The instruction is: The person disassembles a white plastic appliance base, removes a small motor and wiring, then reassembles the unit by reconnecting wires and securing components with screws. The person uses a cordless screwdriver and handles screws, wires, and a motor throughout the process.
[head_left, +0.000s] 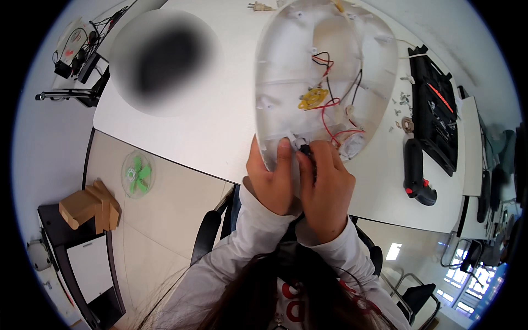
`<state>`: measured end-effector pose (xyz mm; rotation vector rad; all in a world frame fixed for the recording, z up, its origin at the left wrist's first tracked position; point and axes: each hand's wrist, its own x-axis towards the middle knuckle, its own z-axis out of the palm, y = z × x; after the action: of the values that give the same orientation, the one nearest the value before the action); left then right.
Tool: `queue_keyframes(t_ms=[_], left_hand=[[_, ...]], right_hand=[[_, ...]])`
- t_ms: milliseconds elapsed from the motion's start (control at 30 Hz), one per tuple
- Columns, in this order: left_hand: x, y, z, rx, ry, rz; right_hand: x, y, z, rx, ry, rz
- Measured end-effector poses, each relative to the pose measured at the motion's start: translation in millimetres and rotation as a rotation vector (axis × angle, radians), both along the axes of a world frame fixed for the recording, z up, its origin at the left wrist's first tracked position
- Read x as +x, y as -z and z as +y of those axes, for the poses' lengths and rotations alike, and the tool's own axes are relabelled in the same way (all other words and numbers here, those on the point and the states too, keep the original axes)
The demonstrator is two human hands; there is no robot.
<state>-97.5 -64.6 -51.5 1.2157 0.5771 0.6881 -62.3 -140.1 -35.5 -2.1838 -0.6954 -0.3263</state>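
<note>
A translucent white plastic shell (324,71), oval and lying with its hollow side up, rests on the tabletop (209,121) with its lower end at the near edge. Inside it run red and black wires (330,113) and a yellow round part (313,99) sits near its middle. The left hand (273,179) grips the shell's lower rim, fingers curled under it and the thumb pressed on top. The right hand (325,190) is just beside it, touching it, with fingertips pressed together around a small black part (304,148) at the shell's lower end, where the wires gather. To the right of the shell, loose screws (401,102) and a small ring lie scattered on the tabletop. Beyond them, near the right edge, lies a black tool case (437,118), and a black electric screwdriver (415,170) with a red switch lies close to the near right corner. A plug (258,7) rests at the far edge. On the floor to the left lies a green fan blade (137,175), beside wooden blocks (91,206).
</note>
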Motion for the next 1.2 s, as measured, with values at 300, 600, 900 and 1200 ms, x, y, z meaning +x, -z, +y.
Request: queue_keyframes(t_ms=[300,600,900,1200], left_hand=[[8.5,18.8,2.0,0.026,-0.023,-0.123],[9.2,19.1,2.3,0.068,0.02,-0.196],[5.3,22.1,2.0,-0.084,0.042,-0.192],[-10.4,20.9,16.3,0.138,0.117,-0.025]], right_hand=[[0.9,-3.3,-3.3,-0.165,-0.05,-0.028],[1.9,-16.1,-4.3,-0.344,0.057,-0.162],[15.5,-4.1,-5.6,-0.246,-0.081,-0.179],[17.0,-0.2,-7.7,-0.145,-0.106,-0.195]])
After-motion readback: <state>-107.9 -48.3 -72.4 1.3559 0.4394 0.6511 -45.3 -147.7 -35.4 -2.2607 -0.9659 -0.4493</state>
